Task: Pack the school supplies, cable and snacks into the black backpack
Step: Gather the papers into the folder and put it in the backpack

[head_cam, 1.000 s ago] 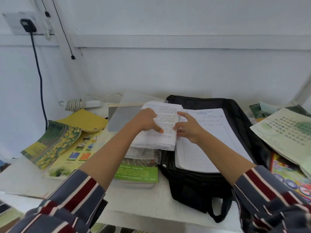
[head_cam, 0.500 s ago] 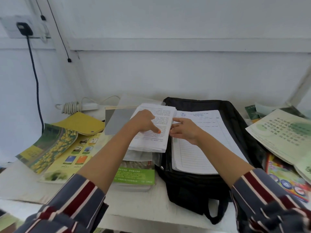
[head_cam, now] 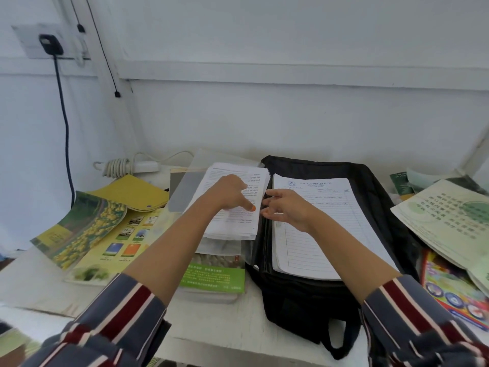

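Two hands meet where paper borders bag. The left hand (head_cam: pixel 232 193) lies on a stack of printed sheets (head_cam: pixel 239 225), its grip mostly folded, with only the forefinger straight and pressing the top page. The right hand (head_cam: pixel 287 207) hovers just beside the stack's right edge, grip loose and fairly wide, holding nothing; whether its fingertips touch the paper I cannot tell. The step in hand looks like taking up this stack for packing. The next move calls for fingers under the whole bundle and a level carry, since loose sheets fan out and slip. Below the right wrist, one lined pad (head_cam: pixel 312 247) lies on the one black backpack (head_cam: pixel 317 305), which lies flat on the table (head_cam: pixel 225 327). I cannot tell whether the pad sits inside the opened bag or merely on top. The stack rests on a clear plastic sleeve (head_cam: pixel 225 247) over one green-covered book (head_cam: pixel 214 279). Further out are one coiled white cable (head_cam: pixel 119 166) by the wall, one yellow folder (head_cam: pixel 132 193), one flowered booklet (head_cam: pixel 87 226) and one bright picture book (head_cam: pixel 455 295). No snacks are recognisable.
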